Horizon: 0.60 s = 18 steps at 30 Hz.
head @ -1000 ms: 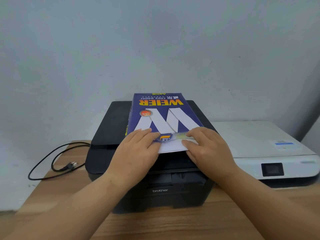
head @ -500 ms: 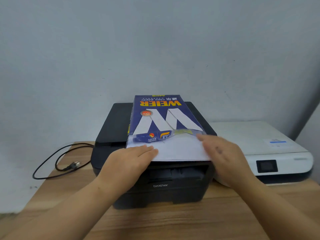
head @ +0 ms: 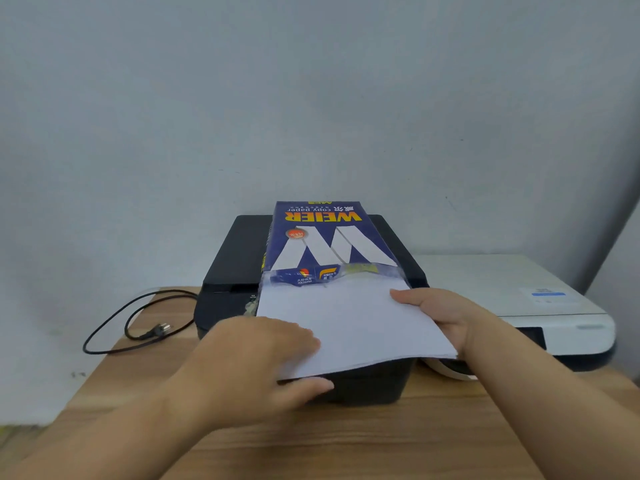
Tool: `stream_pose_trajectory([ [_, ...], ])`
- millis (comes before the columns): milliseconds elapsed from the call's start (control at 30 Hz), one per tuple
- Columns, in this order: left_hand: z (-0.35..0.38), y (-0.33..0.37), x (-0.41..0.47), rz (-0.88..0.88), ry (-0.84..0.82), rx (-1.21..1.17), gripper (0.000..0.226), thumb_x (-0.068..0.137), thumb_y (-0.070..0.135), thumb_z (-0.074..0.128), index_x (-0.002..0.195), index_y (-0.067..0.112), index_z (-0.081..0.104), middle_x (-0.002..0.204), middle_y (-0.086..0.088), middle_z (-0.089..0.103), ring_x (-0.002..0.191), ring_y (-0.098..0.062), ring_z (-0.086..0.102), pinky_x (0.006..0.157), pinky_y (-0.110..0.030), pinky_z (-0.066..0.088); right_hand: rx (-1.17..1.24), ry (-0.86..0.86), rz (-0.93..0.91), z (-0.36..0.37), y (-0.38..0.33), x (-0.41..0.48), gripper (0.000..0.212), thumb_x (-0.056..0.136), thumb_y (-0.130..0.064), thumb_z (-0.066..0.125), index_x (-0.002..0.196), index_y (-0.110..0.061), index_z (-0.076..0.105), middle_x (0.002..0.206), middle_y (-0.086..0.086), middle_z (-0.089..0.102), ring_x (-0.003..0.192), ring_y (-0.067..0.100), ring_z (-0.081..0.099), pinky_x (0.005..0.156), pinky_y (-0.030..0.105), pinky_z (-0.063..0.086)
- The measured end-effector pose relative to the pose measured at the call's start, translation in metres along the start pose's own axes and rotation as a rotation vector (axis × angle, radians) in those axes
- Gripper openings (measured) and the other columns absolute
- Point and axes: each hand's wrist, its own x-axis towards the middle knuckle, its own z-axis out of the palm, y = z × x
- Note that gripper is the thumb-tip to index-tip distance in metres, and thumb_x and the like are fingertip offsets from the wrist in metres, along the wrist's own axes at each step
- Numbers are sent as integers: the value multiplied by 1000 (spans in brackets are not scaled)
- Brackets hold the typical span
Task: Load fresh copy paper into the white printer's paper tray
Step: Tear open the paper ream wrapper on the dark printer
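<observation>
Left hand (head: 252, 365) pinches the near left corner of the paper sheaf (head: 349, 327); the sheaf juts half out of the blue ream wrapper (head: 322, 240) beyond both hands; right hand (head: 446, 317) grips its right edge; best drawn out level, then carried rightward to the white printer (head: 512, 299) beside that hand.

A blue WEIER copy paper ream (head: 322, 237) lies flat on a black printer, its near end torn open. A thin stack of white sheets (head: 353, 327) sticks out of it toward the camera. The white printer (head: 502, 289) sits just right, lid closed.
</observation>
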Motion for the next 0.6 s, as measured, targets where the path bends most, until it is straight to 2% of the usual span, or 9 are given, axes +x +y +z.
stream_pose_trajectory([
  [33, -10, 4, 1, -217, -41, -164, 68, 67, 85, 26, 105, 40, 62, 102, 33, 61, 98, 5, 59, 82, -21, 49, -4, -5, -10, 1, 1, -2, 27, 92, -9, 51, 116, 2, 56, 70, 19, 74, 55, 30, 71, 43, 38, 57],
  [67, -18, 5, 2, -431, -57, -373, 71, 66, 86, 30, 107, 38, 63, 106, 32, 58, 103, 3, 54, 88, -21, 42, 5, -20, -16, 1, 2, -6, 26, 92, -7, 50, 115, 3, 55, 71, 20, 74, 55, 30, 71, 43, 38, 57],
  [167, -19, -4, 8, -902, 99, -909, 44, 77, 59, 54, 91, 19, 63, 96, 1, 65, 86, -20, 58, 78, -33, 42, 38, -42, -3, -3, 10, -19, 21, 92, -6, 50, 107, 5, 58, 71, 19, 74, 55, 29, 71, 45, 37, 58],
  [233, -17, -6, 5, -1121, 26, -1169, 49, 79, 51, 60, 100, 6, 65, 98, -12, 70, 81, -27, 60, 72, -34, 45, 25, -50, 18, -7, 18, -31, 20, 91, -8, 51, 101, 6, 60, 70, 19, 74, 55, 28, 71, 48, 35, 58],
  [300, -13, -4, -1, -1212, -101, -1393, 50, 83, 45, 59, 109, 4, 66, 110, -18, 69, 85, -30, 64, 74, -35, 50, 0, -69, 40, -11, 27, -43, 22, 91, -11, 52, 102, 6, 61, 75, 19, 74, 58, 29, 71, 54, 34, 59],
  [367, -10, 3, -6, -1247, -163, -1507, 45, 86, 39, 57, 112, 3, 66, 113, -17, 68, 81, -29, 68, 70, -34, 57, 2, -95, 61, -15, 37, -55, 25, 90, -12, 53, 104, 6, 62, 82, 20, 74, 62, 31, 72, 59, 36, 58],
  [467, -7, 15, -12, -1261, -138, -1579, 28, 89, 22, 56, 101, 0, 68, 90, -17, 73, 63, -27, 70, 58, -35, 58, -16, -110, 61, -22, 48, -75, 26, 89, -11, 53, 106, 7, 61, 89, 22, 73, 66, 33, 72, 66, 40, 56],
  [533, -9, 27, -17, -1244, -139, -1515, 22, 90, 14, 54, 94, -2, 67, 77, -18, 73, 56, -28, 69, 52, -35, 59, -41, -112, 52, -28, 53, -89, 27, 89, -10, 53, 108, 8, 61, 89, 23, 73, 65, 33, 72, 59, 37, 58],
  [600, -13, 37, -21, -1201, -136, -1448, 19, 90, 9, 52, 92, -4, 65, 73, -19, 73, 53, -28, 69, 49, -35, 58, -66, -109, 34, -32, 55, -103, 27, 88, -9, 54, 109, 8, 61, 91, 23, 73, 68, 33, 72, 57, 36, 58],
])
